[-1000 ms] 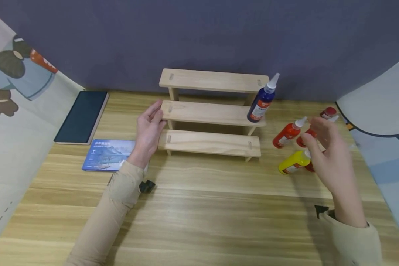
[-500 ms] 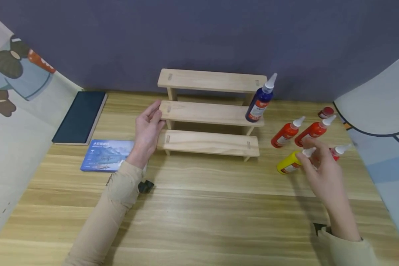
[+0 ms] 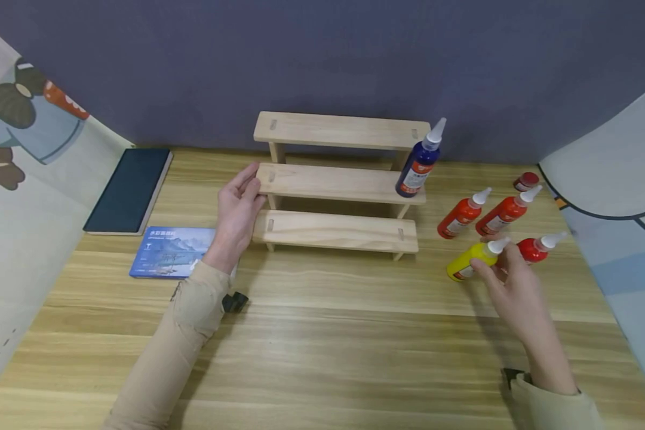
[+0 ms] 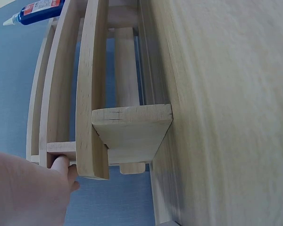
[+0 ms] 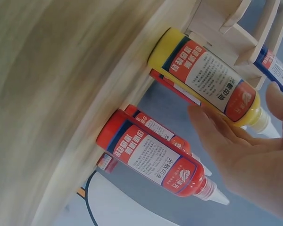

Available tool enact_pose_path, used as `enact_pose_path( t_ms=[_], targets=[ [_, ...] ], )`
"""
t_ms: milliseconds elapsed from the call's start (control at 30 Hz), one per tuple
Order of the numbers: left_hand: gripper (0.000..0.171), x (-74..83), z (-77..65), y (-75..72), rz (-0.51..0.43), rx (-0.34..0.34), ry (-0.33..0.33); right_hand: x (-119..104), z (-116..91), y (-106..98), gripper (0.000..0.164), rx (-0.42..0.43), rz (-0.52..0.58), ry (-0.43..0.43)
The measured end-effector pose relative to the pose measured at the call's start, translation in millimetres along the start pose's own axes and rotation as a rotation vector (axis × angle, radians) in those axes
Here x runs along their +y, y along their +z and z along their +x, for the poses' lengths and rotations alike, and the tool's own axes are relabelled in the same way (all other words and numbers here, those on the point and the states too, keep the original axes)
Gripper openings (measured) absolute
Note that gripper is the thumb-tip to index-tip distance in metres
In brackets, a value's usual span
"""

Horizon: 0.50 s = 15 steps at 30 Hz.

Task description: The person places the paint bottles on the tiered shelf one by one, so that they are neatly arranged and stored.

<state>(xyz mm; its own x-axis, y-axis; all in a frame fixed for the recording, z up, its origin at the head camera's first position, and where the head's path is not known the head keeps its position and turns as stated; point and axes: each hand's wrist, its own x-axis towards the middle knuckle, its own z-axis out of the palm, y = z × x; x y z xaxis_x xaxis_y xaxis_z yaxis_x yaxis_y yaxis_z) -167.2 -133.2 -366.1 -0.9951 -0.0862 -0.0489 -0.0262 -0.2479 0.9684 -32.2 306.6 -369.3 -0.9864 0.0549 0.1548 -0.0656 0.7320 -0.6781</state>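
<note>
A three-step wooden shelf stands against the back wall. My left hand grips the left end of its middle step; in the left wrist view the thumb is at the step's edge. A blue ink bottle with a white nozzle stands upright on the right end of that step. On the right, my right hand holds a yellow ink bottle, thumb on the near side and fingers behind. In the right wrist view, the yellow bottle has its base close to the table.
Three red ink bottles, one nearest the shelf, one behind and one beside my right hand, stand on the table. A small red jar is farther back. A dark notebook and blue box lie left.
My right hand has come down and left from above the red bottles and taken hold of the yellow ink bottle. My left hand has stayed on the shelf.
</note>
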Motion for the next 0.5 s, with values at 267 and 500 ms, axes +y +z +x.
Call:
enact_pose_path(
  t_ms=[267, 500],
  targets=[
    [0.048, -0.6, -0.3, -0.6, -0.006, -0.008, 0.007, 2.3, -0.4, 3.5, 0.038, -0.021, 0.031, -0.027],
    [0.048, -0.4, -0.3, -0.6, -0.002, -0.008, 0.008, 4.2, -0.7, 4.2, 0.038, -0.016, 0.018, -0.036]
  ],
)
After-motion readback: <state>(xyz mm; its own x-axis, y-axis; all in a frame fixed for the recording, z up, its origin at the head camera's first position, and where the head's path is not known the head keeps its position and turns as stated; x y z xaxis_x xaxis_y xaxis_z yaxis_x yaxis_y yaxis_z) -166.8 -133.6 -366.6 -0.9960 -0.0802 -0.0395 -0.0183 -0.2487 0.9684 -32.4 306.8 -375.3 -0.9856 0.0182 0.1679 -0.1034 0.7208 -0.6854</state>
